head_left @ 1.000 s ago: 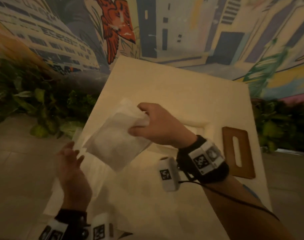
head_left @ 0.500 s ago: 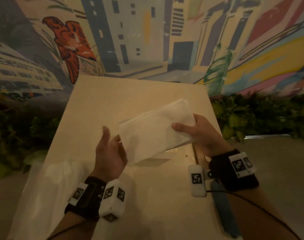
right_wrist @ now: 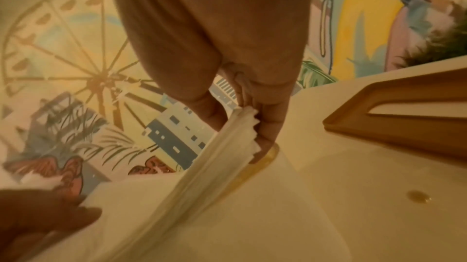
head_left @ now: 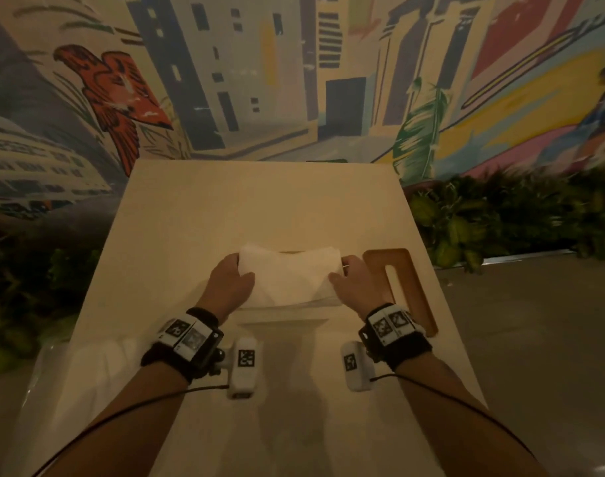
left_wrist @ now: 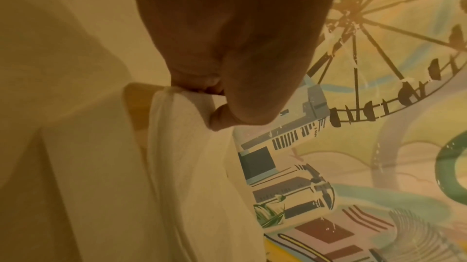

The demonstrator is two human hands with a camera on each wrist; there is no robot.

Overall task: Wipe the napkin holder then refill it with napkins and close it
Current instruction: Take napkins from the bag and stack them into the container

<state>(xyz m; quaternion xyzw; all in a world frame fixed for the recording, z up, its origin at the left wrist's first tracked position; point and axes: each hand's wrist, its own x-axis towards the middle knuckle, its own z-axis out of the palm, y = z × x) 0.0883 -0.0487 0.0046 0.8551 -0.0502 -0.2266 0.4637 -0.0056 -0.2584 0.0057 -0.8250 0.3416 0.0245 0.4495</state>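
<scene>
A thick stack of white napkins (head_left: pixel 289 277) hangs over the open napkin holder (head_left: pixel 284 313), a white box with a wooden inner rim (head_left: pixel 290 251), at the middle of the table. My left hand (head_left: pixel 241 270) grips the stack's left end and my right hand (head_left: pixel 340 270) grips its right end. In the left wrist view the napkins (left_wrist: pixel 182 156) reach down past the holder's wall (left_wrist: pixel 88 166). In the right wrist view my fingers (right_wrist: pixel 267 126) pinch the stack's edge (right_wrist: pixel 207 158) just above the rim. The wooden slotted lid (head_left: pixel 401 290) lies flat to the right.
A clear plastic bag (head_left: pixel 87 373) with more napkins lies at the table's near left corner. A small drop of liquid (right_wrist: pixel 417 199) sits on the table (head_left: pixel 259 208) near the lid. Plants (head_left: pixel 500 222) flank both sides, and a painted wall stands behind.
My right hand carried the napkin stack from the left over to the holder. My left hand took hold of its other end, and both lowered it onto the open box.
</scene>
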